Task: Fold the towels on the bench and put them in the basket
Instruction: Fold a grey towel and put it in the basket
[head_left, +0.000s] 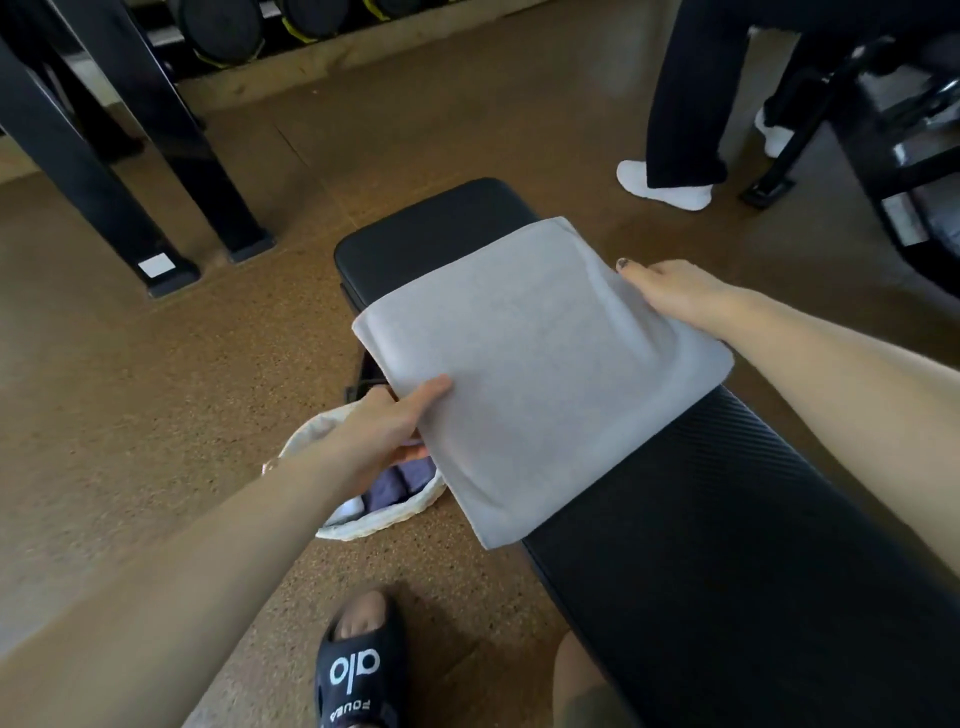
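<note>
1. Head view: grey towel (540, 374) lies across black bench (727, 519), overhanging its left edge.
2. Left hand (387, 421) pinches the towel's left edge, thumb on top.
3. Right hand (675, 291) grips the right edge.
4. Basket (374, 519) sits on the floor below the left hand.

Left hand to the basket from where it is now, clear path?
Probably yes. The left hand grips the grey towel at its left edge, and the basket sits on the floor right under it beside the bench. Nothing lies between; only the towel occupies the hand.
</note>
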